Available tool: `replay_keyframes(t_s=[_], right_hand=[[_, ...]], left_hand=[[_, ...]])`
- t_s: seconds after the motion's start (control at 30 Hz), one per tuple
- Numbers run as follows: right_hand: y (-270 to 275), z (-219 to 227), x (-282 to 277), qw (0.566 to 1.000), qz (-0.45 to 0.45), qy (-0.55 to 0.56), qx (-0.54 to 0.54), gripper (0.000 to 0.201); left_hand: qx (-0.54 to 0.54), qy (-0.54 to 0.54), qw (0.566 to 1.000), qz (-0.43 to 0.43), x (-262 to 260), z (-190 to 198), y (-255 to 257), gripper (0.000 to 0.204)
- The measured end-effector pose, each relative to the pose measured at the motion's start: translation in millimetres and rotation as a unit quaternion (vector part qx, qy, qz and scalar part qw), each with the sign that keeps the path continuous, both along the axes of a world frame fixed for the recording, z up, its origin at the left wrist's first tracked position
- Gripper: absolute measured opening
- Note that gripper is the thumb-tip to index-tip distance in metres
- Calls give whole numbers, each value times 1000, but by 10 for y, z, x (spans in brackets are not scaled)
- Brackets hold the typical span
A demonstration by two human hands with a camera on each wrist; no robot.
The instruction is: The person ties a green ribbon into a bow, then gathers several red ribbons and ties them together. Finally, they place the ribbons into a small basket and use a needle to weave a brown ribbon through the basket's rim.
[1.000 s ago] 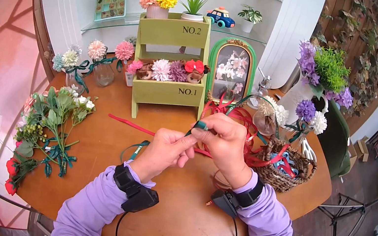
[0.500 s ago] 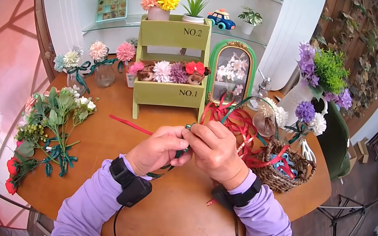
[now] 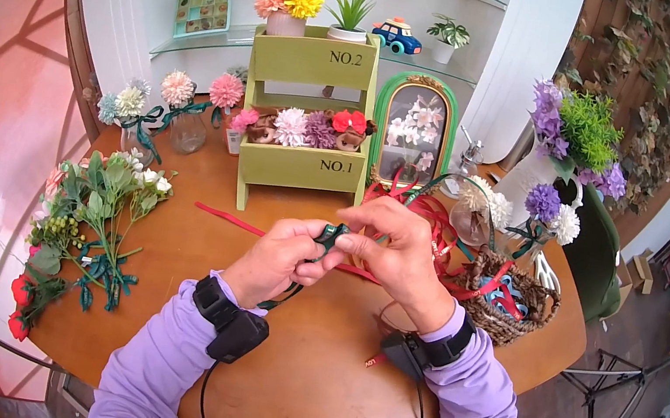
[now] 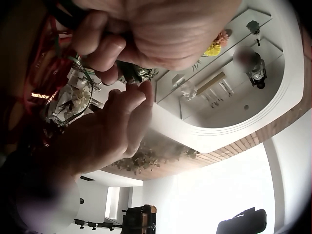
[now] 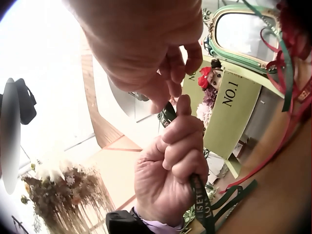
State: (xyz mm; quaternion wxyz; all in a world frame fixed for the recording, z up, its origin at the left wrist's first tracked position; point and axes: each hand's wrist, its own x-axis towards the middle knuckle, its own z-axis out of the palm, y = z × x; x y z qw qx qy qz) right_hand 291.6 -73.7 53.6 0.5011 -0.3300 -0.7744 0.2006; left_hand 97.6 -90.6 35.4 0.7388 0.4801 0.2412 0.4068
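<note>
A dark green ribbon with pale printed letters is folded between both hands, in front of the chest above the table. My left hand grips it, fingers curled and thumb on top. Below that fist the ribbon's loose tail hangs down, as the right wrist view shows. The right hand pinches the fold from the other side, its thumb against the ribbon and its index finger raised above. In the left wrist view the right hand faces the left fingers, and the ribbon there is mostly hidden.
Red ribbon lies heaped behind the right hand, beside a woven basket of ribbons. A green two-tier stand and an oval-topped frame stand behind. Artificial flowers lie at left; glass vases stand along the back.
The hands came together at the ribbon, then the right fingers lifted slightly apart. The fold now shows at the left fingertips, and the ribbon's tail has shifted closer to the left wrist.
</note>
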Motion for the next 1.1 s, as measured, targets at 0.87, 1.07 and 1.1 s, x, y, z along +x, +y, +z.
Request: replay_keyframes(t_s=[0.87,1.07,1.1], right_hand=[[-26,-112,-83,998,-16,-54,18,12],[-60,42,-38,982,25,27,-184,9],[-50,39,-40,982,24,29,-184,9]], left_hand=[[125,113,984,52,148,-80,-50,27],[112,203,972,40,61,-70,11,15],[121,200,970,64,71,-69,6,18]])
